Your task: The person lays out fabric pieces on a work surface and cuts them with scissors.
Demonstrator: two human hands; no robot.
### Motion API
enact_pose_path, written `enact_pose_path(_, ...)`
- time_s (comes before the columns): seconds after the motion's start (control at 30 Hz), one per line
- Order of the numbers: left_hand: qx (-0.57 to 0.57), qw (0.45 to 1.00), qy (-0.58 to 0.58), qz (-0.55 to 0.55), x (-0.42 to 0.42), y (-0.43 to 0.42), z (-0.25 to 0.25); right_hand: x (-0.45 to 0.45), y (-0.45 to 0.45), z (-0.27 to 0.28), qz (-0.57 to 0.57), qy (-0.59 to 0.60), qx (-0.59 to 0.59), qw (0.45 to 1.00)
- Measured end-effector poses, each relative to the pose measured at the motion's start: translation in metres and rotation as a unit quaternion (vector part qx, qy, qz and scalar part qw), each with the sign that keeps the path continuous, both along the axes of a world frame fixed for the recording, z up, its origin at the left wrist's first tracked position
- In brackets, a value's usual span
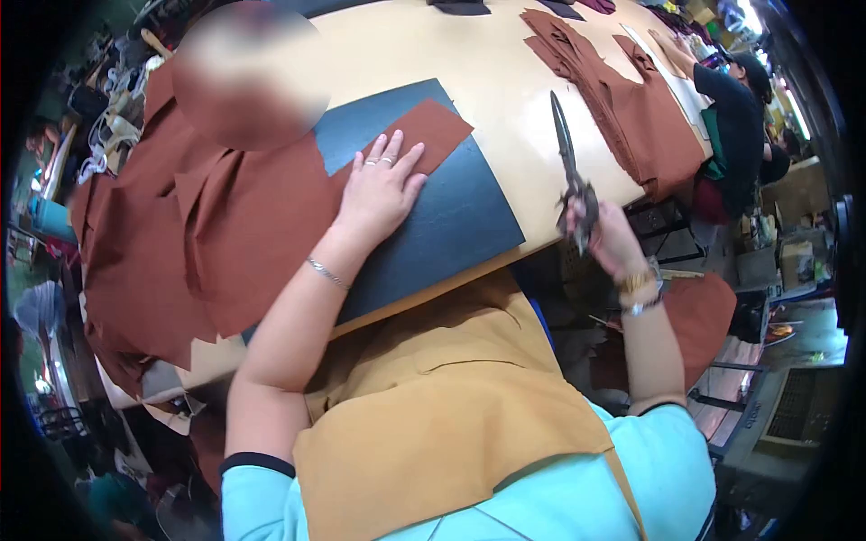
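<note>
My left hand lies with spread fingers on a brown cloth strip, which rests over a dark flat board on the table. A large brown cloth spreads to the left of that hand and hangs past the table edge. My right hand is closed around the handles of dark scissors, whose blades point up and away over the table's right part. The scissors do not touch the cloth.
Folded brown cloth lies on the table at the right. A person in dark clothes leans at the far right edge. Brown cloth hangs low at the right, near a metal frame. A blue container stands at the left.
</note>
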State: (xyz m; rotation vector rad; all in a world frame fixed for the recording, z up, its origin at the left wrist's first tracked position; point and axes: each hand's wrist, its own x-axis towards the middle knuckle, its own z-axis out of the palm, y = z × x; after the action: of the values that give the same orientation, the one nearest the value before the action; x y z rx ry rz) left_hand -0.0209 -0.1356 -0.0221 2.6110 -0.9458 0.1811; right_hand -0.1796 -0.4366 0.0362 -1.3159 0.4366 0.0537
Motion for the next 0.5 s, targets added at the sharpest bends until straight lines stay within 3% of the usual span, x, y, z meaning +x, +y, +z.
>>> enact_pose_path(0.07, -0.026, 0.999, 0.024, -0.021, -0.002, 0.016, 0.004, -0.030, 0.027, 0.000, 0.068, -0.053, -0.012, 0.996)
enact_pose_path(0.1, -0.032, 0.998, 0.040, -0.038, -0.003, 0.025, 0.009, -0.048, 0.029, -0.019, 0.052, -0.072, 0.069, 0.994)
enact_pose_path(0.13, -0.034, 0.997, 0.054, -0.047, -0.004, 0.034, 0.011, -0.059, 0.046, -0.001, 0.027, 0.029, 0.101, 0.994)
enact_pose_path(0.17, -0.037, 0.996, 0.066, -0.056, -0.006, 0.042, 0.014, -0.067, 0.057, 0.007, 0.109, 0.047, 0.018, 0.993)
enact_pose_path(0.23, -0.046, 0.992, 0.096, -0.060, -0.012, 0.054, 0.021, -0.086, 0.059, -0.004, 0.191, 0.108, 0.043, 0.975)
enact_pose_path(0.43, -0.014, 0.989, 0.105, -0.104, -0.031, 0.065, 0.028, -0.089, 0.084, -0.026, 0.166, 0.072, 0.167, 0.969)
enact_pose_path(0.5, -0.001, 0.989, 0.096, -0.116, -0.033, 0.067, 0.028, -0.081, 0.090, -0.027, 0.163, 0.062, 0.145, 0.974)
